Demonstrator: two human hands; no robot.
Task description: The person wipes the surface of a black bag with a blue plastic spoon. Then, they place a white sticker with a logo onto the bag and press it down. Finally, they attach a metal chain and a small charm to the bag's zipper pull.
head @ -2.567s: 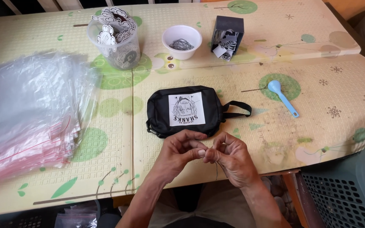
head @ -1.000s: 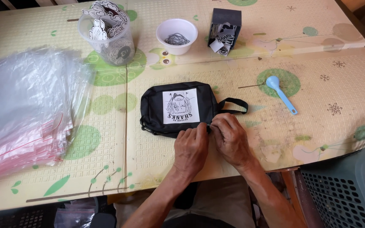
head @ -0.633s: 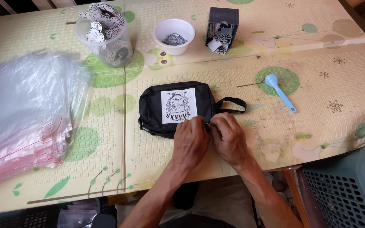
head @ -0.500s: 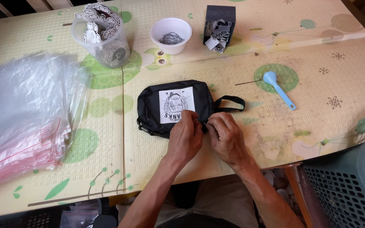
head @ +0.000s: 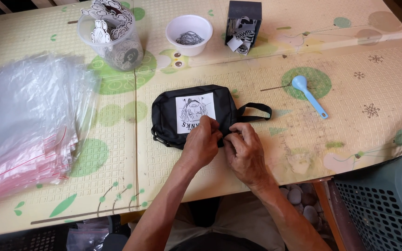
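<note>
One black pouch (head: 194, 114), one white bowl (head: 189, 34), one blue spoon (head: 307, 94), one clear tub (head: 110, 35) (stickers uncounted)

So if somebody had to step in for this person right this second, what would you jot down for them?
Left hand: fingers on the near edge of the black pouch, by its white patch.
Right hand: pinching the same edge, beside the wrist strap.
Pouch lies flat mid-table; whether its zip is closed is hidden by the hands.
Clear bags are stacked left; cup of cutouts, white bowl, dark box stand at the back; blue scoop lies right.
Pouch not yet bagged.
</note>
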